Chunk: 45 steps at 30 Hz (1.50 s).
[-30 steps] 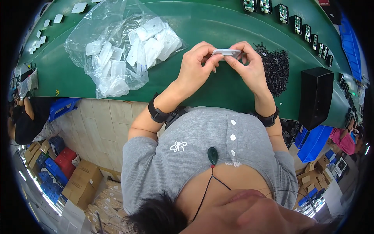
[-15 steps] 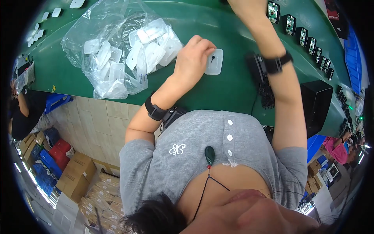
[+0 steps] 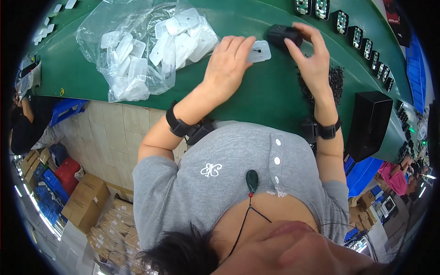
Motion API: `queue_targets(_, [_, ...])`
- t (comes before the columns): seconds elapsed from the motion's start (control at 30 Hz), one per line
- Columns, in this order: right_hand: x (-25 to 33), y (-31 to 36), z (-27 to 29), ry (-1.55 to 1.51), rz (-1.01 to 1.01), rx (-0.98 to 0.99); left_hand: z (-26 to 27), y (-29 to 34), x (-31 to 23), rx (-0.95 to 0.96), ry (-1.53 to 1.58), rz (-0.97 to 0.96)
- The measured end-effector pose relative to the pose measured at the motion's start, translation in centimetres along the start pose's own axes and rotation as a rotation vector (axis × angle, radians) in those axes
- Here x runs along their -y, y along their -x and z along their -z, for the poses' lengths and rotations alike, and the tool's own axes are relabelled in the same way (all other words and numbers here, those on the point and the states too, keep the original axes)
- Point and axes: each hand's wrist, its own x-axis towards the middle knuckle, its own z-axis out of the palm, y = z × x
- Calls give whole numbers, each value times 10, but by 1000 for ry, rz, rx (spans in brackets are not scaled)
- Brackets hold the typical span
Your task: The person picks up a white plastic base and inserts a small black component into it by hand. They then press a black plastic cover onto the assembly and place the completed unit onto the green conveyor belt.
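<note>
My left hand [image 3: 228,66] is closed at the left edge of a translucent white plastic plate [image 3: 262,56], its fingertips curled over that side. A small black part [image 3: 259,51] sits on the plate near its middle. Just to the right, a black plastic housing [image 3: 280,35] is gripped between the thumb and fingers of my right hand [image 3: 315,59]. Motion blurs the housing slightly, and its far side is hard to make out. Plate and housing are close together above the green table [image 3: 270,101].
A clear plastic bag [image 3: 98,32] full of white plates lies left of my hands. Small black parts [image 3: 337,85] are heaped beside my right wrist. A black box [image 3: 371,123] stands at the right edge. Several black housings with green circuit boards [image 3: 342,23] line the far right.
My right hand has come back from the far edge, bringing the black housing toward the plate. My left hand and the plate have moved slightly away from me, and the plate has turned.
</note>
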Motion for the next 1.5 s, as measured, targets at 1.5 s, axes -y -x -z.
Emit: queue_targets(1.5, [25, 23, -31, -658, -230, 289, -4, -7, 24, -96, 247, -34])
